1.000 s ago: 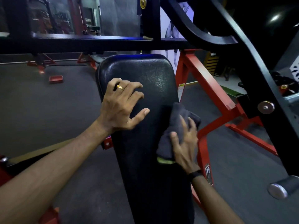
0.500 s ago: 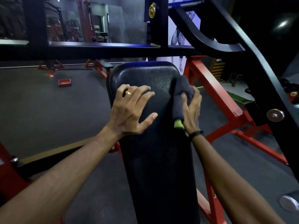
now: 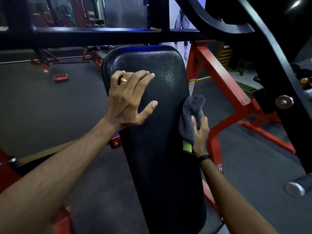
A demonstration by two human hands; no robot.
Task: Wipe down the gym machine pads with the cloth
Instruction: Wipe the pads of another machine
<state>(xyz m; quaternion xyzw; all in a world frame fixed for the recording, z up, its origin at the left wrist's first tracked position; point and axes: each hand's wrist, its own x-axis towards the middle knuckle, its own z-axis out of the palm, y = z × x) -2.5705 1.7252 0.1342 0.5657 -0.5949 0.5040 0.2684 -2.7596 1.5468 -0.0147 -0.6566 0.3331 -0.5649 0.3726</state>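
Pad [image 3: 162, 132]: long black back pad, textured vinyl, running from lower centre up to upper centre of view, tilted away from the camera. Mounted on a red frame [image 3: 224, 81] w/ black bars [image 3: 101, 33] crossing above and to the right. Dark floor [image 3: 42, 102] on both sides; a small red block [image 3: 60, 77] lies on the floor, well apart from the pad, left.

Left hand [image 3: 128, 100]: rests on the pad's upper left area, fingers spread and slightly bent, fingertips [image 3: 152, 74] and thumb tip touching the vinyl; outer fingers wrap over the left edge. Holds nothing. Gold ring [image 3: 124, 80] on one finger.

Right hand [image 3: 200, 132]: at the pad's right edge, approx. mid-height, fingers curled around the cloth, pressing it against the edge. Black band [image 3: 204, 158] at the wrist.

Cloth [image 3: 190, 115]: dark grey, bunched, touching the pad's right side; top end sticks up past the fingers, a green tag [image 3: 187, 147] hangs at the bottom end.
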